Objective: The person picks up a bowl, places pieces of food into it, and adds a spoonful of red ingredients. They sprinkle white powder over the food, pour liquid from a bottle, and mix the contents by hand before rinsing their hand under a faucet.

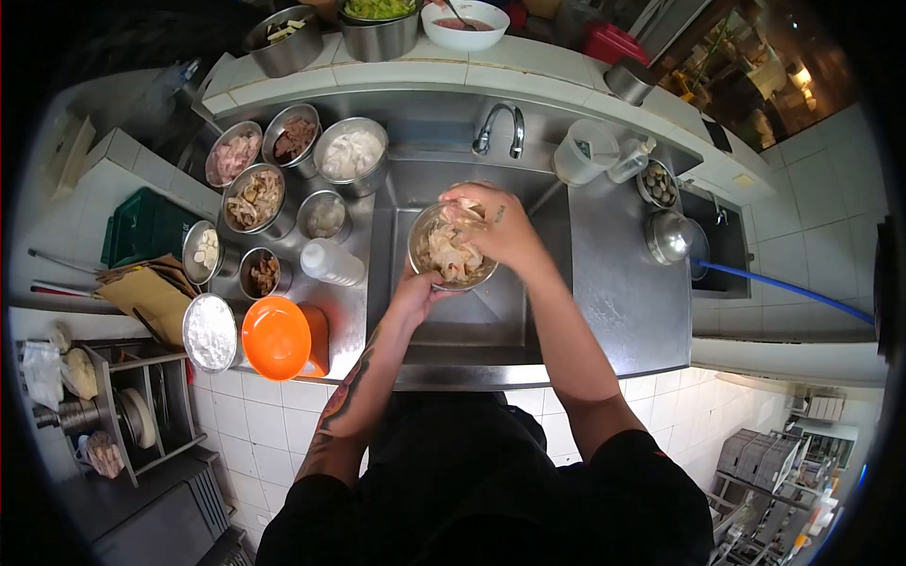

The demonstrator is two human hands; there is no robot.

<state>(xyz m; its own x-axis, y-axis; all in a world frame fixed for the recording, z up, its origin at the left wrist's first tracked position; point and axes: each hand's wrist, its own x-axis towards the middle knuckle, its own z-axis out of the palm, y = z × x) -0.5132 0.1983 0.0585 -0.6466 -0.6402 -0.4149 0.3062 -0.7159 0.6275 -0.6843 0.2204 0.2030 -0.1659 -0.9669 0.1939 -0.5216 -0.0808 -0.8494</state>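
Observation:
Over the sink [453, 354], my left hand [415, 294] grips a round metal bowl [416, 247] by its lower left side, thumb near the rim. Pale, wet pieces of what looks like raw chicken [451, 253] fill the bowl. My right hand [491, 219] reaches over the bowl's far right rim, its fingers curled around some of these pieces. Part of the far rim is hidden under that hand. Behind the bowl, the curved faucet [500, 127] stands at the sink's back edge.
Left of the sink stand several metal pots of food, including one with white contents [353, 153], a white bottle [330, 263] and an orange container [276, 338]. To the right are a clear plastic tub [583, 153], a pump bottle [630, 160] and a metal dome [668, 236].

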